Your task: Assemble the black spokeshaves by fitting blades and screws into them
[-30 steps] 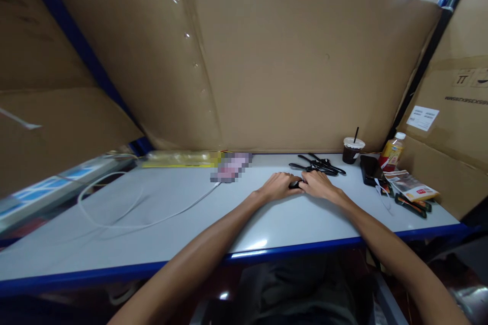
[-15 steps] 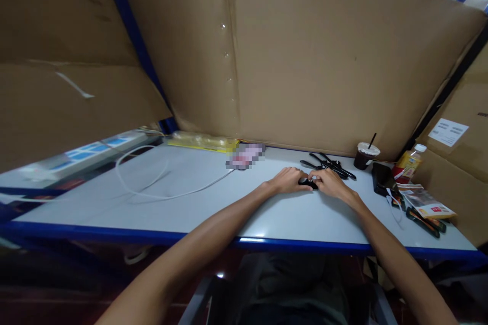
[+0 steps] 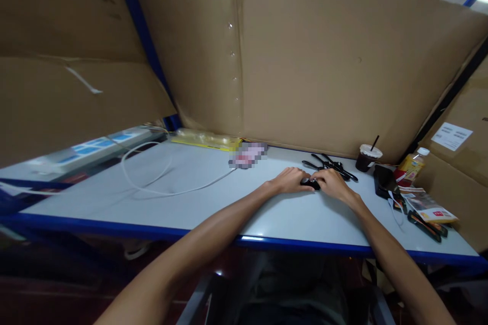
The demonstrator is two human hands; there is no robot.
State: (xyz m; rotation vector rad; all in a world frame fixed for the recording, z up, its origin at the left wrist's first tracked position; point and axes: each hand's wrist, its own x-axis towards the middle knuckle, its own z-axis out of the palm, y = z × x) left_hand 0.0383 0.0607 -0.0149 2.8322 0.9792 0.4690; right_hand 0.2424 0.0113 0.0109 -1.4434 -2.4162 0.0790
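Observation:
A small black object (image 3: pixel 310 183) lies between my two hands, low over the white tabletop (image 3: pixel 213 203). My left hand (image 3: pixel 292 181) is closed on its left side, with the thumb along the near edge. From the right, my right hand (image 3: pixel 331 182) grips the same object with bent fingers. Parts of it are hidden under my fingers. Just behind my hands lie several black-handled tools like pliers (image 3: pixel 331 166), crossed over each other.
At the right are a dark drink cup (image 3: pixel 366 158), a bottle (image 3: pixel 414 165), a black device (image 3: pixel 386 181), a packet (image 3: pixel 429 205) and black-orange tools (image 3: pixel 424 225). A pixelated phone (image 3: pixel 248 155) with a white cable (image 3: pixel 183 193) lies left of centre, near a yellow package (image 3: pixel 206 140).
The view has shifted slightly, moving the surroundings a little to the right in the picture. My right-hand fingers have shifted slightly on the black object; both hands stay at it.

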